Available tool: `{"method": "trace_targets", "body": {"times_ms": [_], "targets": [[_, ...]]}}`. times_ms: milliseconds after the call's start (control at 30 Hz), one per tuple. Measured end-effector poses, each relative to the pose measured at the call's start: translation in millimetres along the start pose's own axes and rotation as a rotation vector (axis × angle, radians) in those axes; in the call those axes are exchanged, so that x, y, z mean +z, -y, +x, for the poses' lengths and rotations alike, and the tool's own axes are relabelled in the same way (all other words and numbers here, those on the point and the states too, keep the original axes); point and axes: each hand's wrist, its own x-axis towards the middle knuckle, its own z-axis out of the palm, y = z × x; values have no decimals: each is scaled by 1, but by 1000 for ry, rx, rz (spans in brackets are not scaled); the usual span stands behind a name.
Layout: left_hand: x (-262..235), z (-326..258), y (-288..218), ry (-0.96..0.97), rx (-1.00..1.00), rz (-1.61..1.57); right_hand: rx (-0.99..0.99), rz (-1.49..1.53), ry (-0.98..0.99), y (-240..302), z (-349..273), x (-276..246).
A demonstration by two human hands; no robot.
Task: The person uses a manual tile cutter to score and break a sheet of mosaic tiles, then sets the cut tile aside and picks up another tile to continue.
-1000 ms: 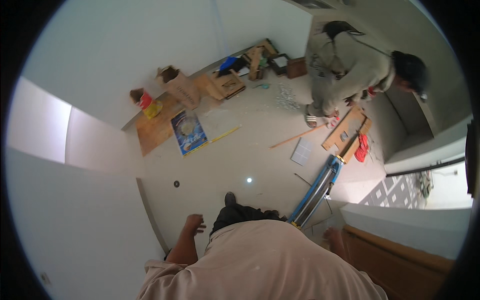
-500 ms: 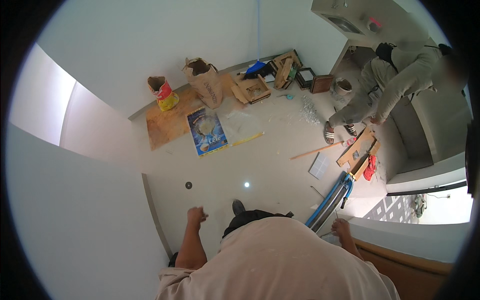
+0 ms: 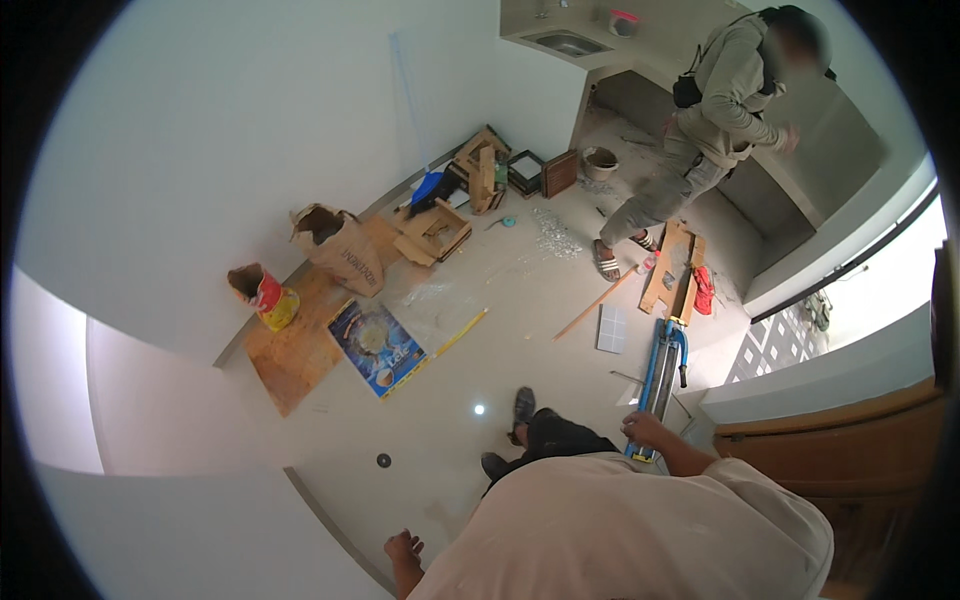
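While our right hand (image 3: 645, 428) curls loosely at the blue metal tile cutter's (image 3: 662, 372) near end, grip unclear, our left hand (image 3: 404, 546) hangs open, empty, well left of it.

My view: torso fills the lower edge, covered by a loose pale pinkish-beige shirt (image 3: 640, 530) with short sleeves, cloth plain, lightly creased, no print visible. Both forearms bare below the sleeves. Left hand (image 3: 404, 547) and right hand (image 3: 645, 428) bare, no gloves, no watch that I can make out. Dark trousers (image 3: 560, 438) below the shirt, dark shoes (image 3: 523, 406) on the feet.
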Motion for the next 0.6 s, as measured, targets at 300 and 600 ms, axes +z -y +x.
{"method": "trace_targets", "body": {"times_ms": [300,600], "targets": [[57,32,-150,-208,-82,-22,-172,-225,37,0,168,-35],[-6,115,-202,-431,598,573,-77,189,29,188,279,-61]]}}
